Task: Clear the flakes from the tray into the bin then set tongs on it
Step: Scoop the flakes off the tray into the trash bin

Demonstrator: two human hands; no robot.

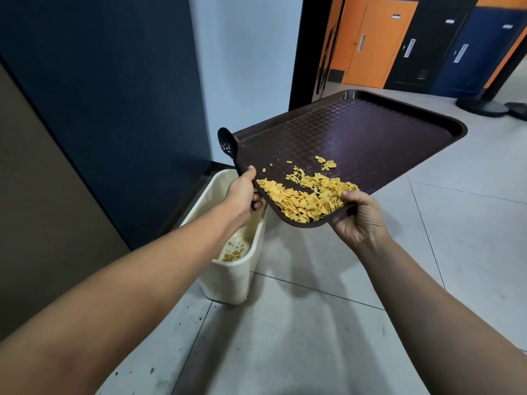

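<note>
A dark brown tray (370, 132) is held in the air, tilted down toward me. Yellow flakes (305, 198) are piled in its near corner. My left hand (242, 195) grips the tray's left edge together with a black spoon (228, 146) whose bowl sticks up past the rim. My right hand (359, 220) grips the near edge, thumb on top beside the flakes. A cream bin (233, 269) stands on the floor below and to the left of the tray, with some flakes in its bottom. No tongs are in view.
A dark blue wall (114, 95) and a white wall rise behind the bin. Pale floor tiles (313, 323) spread below. Orange, black and blue doors (379, 44) line a corridor at the upper right, with round black bases (482, 105) on the floor there.
</note>
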